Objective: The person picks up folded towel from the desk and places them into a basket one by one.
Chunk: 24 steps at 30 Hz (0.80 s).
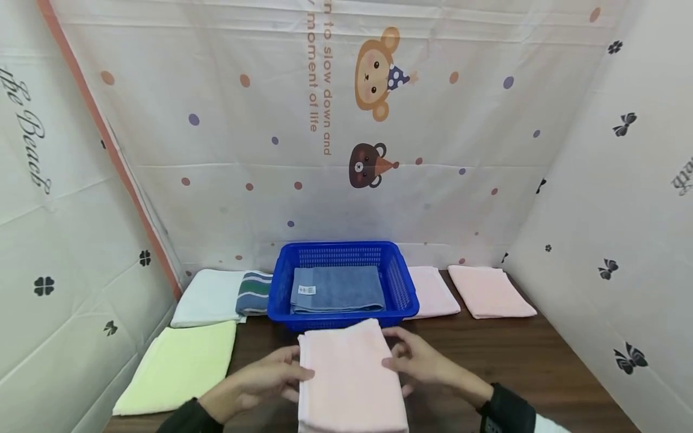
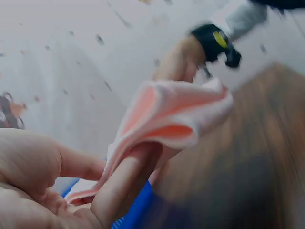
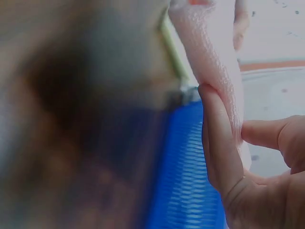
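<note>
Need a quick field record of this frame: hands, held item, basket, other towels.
left hand: grips left edge of the folded pink towel
right hand: grips its right edge
pink towel position: on the wooden table, just in front of the blue basket
basket contents: folded blue-grey towel
left of basket: white towel, striped towel, light green towel
right of basket: two folded pink towels

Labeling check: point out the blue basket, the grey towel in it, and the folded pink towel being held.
blue basket [image 1: 402, 287], head view, right wall.
grey towel [image 1: 341, 288], head view, top face.
folded pink towel [image 1: 349, 379], head view, middle of top face.
</note>
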Available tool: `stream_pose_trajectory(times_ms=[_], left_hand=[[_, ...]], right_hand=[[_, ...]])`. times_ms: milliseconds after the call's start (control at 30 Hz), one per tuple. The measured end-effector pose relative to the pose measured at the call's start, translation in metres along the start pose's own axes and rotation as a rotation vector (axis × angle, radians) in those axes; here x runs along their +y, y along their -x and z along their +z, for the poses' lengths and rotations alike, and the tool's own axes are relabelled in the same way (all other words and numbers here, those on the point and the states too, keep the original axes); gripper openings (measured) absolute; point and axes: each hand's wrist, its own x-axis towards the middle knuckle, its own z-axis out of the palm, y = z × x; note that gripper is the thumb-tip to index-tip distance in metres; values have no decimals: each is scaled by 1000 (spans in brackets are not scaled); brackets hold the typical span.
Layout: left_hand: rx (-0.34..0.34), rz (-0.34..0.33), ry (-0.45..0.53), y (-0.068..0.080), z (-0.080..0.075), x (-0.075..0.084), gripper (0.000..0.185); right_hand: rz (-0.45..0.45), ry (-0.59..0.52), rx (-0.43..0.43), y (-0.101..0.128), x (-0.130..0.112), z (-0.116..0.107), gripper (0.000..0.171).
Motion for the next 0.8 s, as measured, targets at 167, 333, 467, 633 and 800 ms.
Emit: stream_pose_trajectory(times_ms=[167, 333, 467, 633, 800], left_hand=[[-9, 50, -10, -7, -4, 43, 61], [80, 58, -101, -41, -22, 85, 56], [178, 36, -139, -85, -46, 112, 39], [263, 3, -188, -142, -75, 126, 13], [319, -47, -225, -175, -85, 113, 20]], right_hand=[[-15, 47, 66, -9, -40, -24, 66], [12, 172, 158, -41, -66, -55, 62], [82, 261, 236, -83, -84, -77, 60], [159, 318, 337, -148, -84, -108, 56], [255, 598, 435, -192, -48, -123, 17]])
